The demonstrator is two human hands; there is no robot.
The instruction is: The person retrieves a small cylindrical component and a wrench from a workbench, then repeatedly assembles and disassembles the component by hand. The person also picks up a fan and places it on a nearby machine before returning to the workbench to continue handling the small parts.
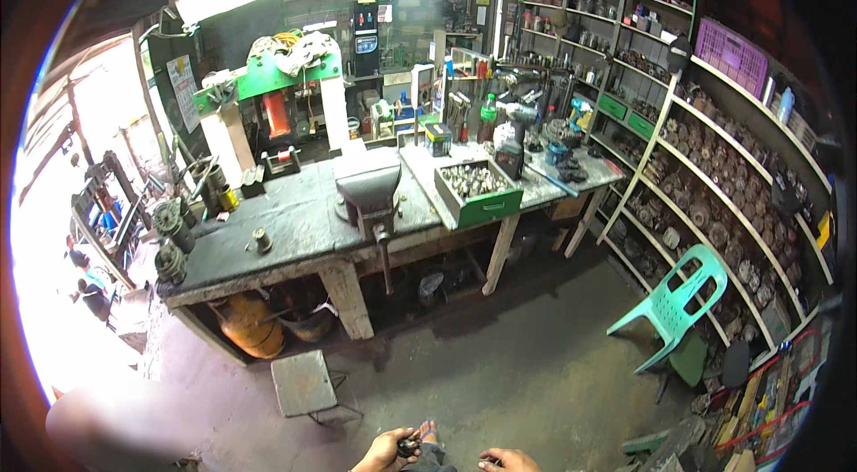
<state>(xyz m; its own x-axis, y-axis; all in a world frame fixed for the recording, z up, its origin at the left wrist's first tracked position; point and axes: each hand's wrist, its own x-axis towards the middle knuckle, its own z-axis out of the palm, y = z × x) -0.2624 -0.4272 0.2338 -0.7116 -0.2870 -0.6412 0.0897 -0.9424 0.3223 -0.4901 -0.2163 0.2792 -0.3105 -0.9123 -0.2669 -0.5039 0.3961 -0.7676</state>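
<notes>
At the near edge of the head view, low and about central, we see the person's left hand [386,452] with its fingers curled up around a small dark part [409,447], which sits on the finger side of the palm. The right hand [509,461] is near it, to the right and well apart, with fingers loosely bent; the lower edge cuts it off, so we cannot tell whether it has hold of anything.

Our first worry is a drop: only one hand visibly supports the part, and if that grip loosened or the surface were greasy, it could slip. A foot [429,430] in a sandal shows just beyond the left hand, so we judge a fall could hurt the toes, or send the part rolling over the dark floor [500,343], where it would be hard to spot.

Farther off and to the left, a small stool [302,383] stands before the desk [299,204]; a careless step that way could catch its legs. On the desk's far right portion, the green-fronted tray [489,209] reaches over the near edge, so a bump might spill its small pieces.
</notes>
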